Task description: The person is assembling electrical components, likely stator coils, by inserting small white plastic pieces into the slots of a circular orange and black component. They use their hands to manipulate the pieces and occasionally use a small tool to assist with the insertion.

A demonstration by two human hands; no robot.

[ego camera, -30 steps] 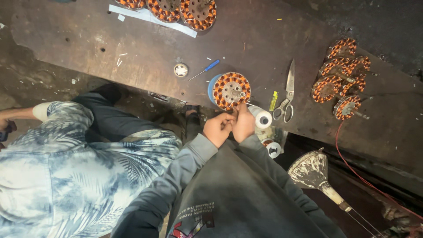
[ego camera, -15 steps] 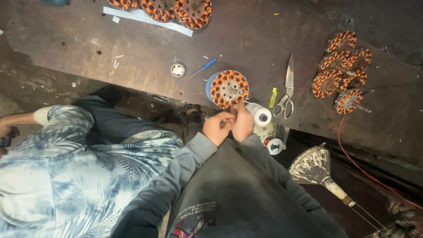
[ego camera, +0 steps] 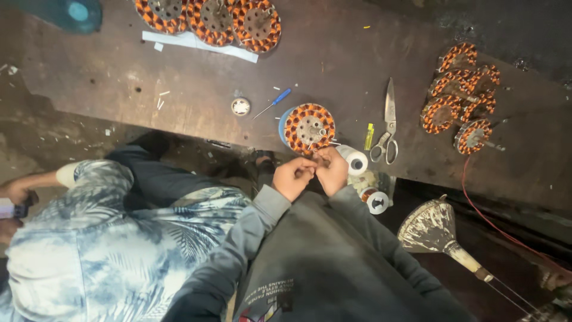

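Note:
A round stator with orange copper windings lies on a blue disc near the front edge of the dark workbench. My left hand and my right hand meet just below the stator, fingertips pinched together on something thin, likely a wire from the stator; it is too fine to make out. A white spool of thread stands right beside my right hand.
Scissors, a yellow lighter, a blue screwdriver and a small round metal part lie on the bench. Wound stators sit at the top and right. Another person in a patterned shirt sits left. A brush lies lower right.
The view has shifted slightly. My hands stay pinched together below the stator with only small finger movements.

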